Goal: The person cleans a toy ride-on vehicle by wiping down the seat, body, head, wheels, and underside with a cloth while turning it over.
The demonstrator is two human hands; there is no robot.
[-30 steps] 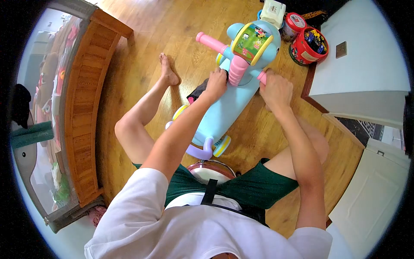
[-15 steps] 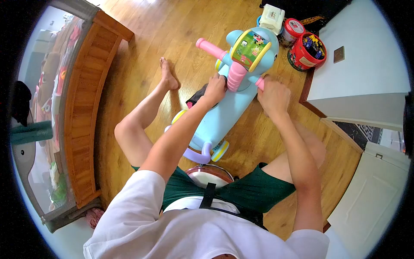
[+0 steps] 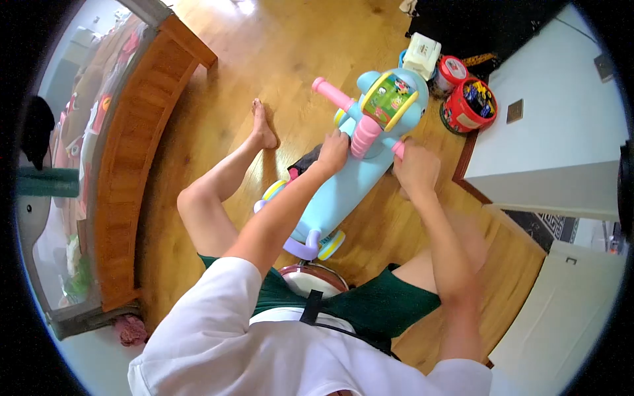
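Note:
A light blue elephant-like ride-on toy (image 3: 353,185) stands on the floor before me, with pink handlebars, a pink ribbed trunk and a picture panel (image 3: 389,100) on its head. My left hand (image 3: 334,153) is closed on a dark cloth (image 3: 308,160) at the side of the toy's body, just behind the trunk. Part of the cloth hangs down past the toy's left side and shows a pink patch. My right hand (image 3: 418,170) is wrapped round the right pink handlebar (image 3: 398,149); its fingertips are hidden. The left handlebar (image 3: 332,94) is free.
A red bucket (image 3: 467,109) of small toys, a red-lidded tub (image 3: 453,69) and a white pack (image 3: 422,53) stand beyond the toy. A wooden bed frame (image 3: 142,152) is at left, a white wall (image 3: 541,112) at right. I sit on a round stool (image 3: 310,280).
My view has shifted, so the toy and tubs sit slightly lower in the picture. Both hands keep their places on the cloth and handlebar. My right leg is blurred by motion.

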